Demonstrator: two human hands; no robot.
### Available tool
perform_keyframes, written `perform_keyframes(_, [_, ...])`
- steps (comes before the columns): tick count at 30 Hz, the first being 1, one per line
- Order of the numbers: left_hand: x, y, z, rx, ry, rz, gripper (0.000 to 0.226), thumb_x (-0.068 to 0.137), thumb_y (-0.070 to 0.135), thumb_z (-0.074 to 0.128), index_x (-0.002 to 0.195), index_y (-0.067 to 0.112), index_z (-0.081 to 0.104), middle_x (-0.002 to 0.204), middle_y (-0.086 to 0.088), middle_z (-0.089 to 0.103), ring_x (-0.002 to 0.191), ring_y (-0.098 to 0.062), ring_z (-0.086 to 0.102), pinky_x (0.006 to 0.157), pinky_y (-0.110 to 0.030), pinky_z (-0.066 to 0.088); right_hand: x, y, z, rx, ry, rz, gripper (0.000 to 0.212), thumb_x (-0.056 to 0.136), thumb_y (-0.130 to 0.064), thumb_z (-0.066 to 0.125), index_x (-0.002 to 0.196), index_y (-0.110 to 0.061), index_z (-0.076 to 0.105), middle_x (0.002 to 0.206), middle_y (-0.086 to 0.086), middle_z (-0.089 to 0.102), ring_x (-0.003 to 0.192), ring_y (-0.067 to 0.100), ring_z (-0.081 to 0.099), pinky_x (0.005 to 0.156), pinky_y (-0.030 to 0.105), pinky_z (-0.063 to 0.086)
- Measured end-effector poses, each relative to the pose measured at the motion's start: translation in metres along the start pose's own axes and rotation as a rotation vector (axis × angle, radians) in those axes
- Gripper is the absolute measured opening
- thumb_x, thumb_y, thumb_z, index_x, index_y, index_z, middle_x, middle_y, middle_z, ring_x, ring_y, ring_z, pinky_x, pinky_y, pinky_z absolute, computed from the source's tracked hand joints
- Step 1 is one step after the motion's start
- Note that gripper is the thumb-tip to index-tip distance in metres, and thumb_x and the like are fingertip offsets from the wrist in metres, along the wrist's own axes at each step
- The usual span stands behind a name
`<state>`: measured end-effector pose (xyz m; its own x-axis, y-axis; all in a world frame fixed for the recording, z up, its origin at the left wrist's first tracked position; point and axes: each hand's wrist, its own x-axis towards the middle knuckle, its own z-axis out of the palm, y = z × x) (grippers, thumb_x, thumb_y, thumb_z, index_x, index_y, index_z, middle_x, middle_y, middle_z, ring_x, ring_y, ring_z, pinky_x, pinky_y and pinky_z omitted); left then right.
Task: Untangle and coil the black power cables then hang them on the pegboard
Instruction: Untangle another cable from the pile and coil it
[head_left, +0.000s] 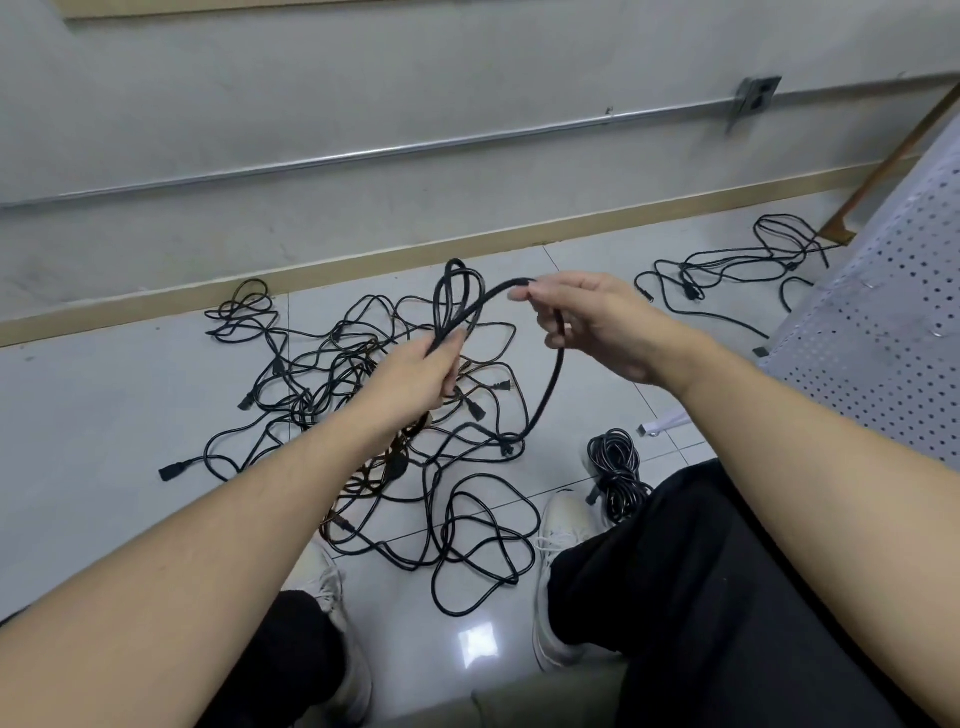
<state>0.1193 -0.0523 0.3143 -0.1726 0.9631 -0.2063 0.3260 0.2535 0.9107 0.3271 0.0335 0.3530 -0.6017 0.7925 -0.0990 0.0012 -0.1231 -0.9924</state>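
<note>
Left hand (426, 371) grips gathered loops of cable (550, 379) above tangled pile (374, 415), keeping coil tidy. Right hand (597, 325) pinches next length right of pile, feeding it over. Finished coil (615, 470) right of pile; pegboard (893, 338) farther right.

Your black cables (550, 384) look rubbery and matt; glossy tile floor (104, 415) glares; that perforated pegboard (883, 332) looks painted metal.

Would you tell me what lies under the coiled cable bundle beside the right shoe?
The coiled bundle rests directly on the pale floor tiles, beside the right shoe. Its near end is covered by the black trouser leg, so anything there cannot be seen.
</note>
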Motion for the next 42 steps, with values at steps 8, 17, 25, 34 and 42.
perform_keyframes(8, [-0.021, 0.013, 0.02, 0.215, -0.159, 0.099, 0.06, 0.103, 0.059, 0.038, 0.087, 0.006, 0.064, 0.05, 0.009, 0.051, 0.049, -0.012, 0.049, 0.052, -0.024, 0.039, 0.006, -0.004, 0.016, 0.075, 0.198, 0.018, 0.018, 0.1, -0.035, 0.062, 0.092, -0.019, 0.061, 0.109, 0.005, 0.064, 0.097, 0.028, 0.072, 0.082, 0.056, 0.061])
perform_keyframes(17, [-0.022, 0.008, 0.023, -0.037, -0.121, 0.059, 0.044, 0.106, 0.052, 0.043, 0.074, 0.022, 0.048, 0.084, -0.004, 0.073, 0.049, -0.018, 0.05, 0.054, -0.031, 0.042, 0.015, 0.0, 0.045, 0.178, 0.274, 0.026, 0.018, 0.102, -0.03, 0.06, 0.106, -0.02, 0.046, 0.061, -0.001, 0.049, 0.054, 0.016, 0.052, 0.068, 0.041, 0.058])
perform_keyframes(25, [-0.024, 0.02, 0.02, 0.008, -0.37, 0.037, 0.044, 0.108, 0.047, 0.04, 0.075, 0.019, 0.046, 0.105, 0.004, 0.078, 0.078, -0.014, 0.059, 0.069, -0.029, 0.052, 0.016, -0.006, 0.051, 0.255, 0.257, 0.085, 0.02, 0.103, -0.027, 0.059, 0.088, -0.023, 0.045, 0.051, -0.013, 0.031, 0.044, 0.007, 0.02, 0.044, 0.021, 0.018])
perform_keyframes(34, [-0.032, 0.03, 0.019, -0.014, -0.418, 0.13, 0.035, 0.109, 0.029, 0.045, 0.08, 0.013, 0.053, 0.08, -0.008, 0.063, 0.064, -0.014, 0.067, 0.079, -0.028, 0.052, 0.022, -0.011, 0.049, 0.346, 0.222, 0.153, 0.029, 0.102, -0.031, 0.059, 0.082, -0.026, 0.039, 0.054, -0.01, 0.019, 0.041, 0.006, 0.013, 0.035, 0.019, 0.012])
perform_keyframes(42, [-0.028, 0.024, 0.02, -0.298, -0.218, 0.036, 0.023, 0.109, 0.024, 0.046, 0.093, 0.012, 0.057, 0.071, -0.004, 0.044, 0.048, -0.014, 0.047, 0.056, -0.036, 0.057, 0.023, 0.008, 0.046, 0.287, 0.11, 0.231, 0.039, 0.107, -0.045, 0.031, 0.11, -0.016, 0.056, 0.073, 0.002, 0.063, 0.064, 0.019, 0.055, 0.07, 0.036, 0.047])
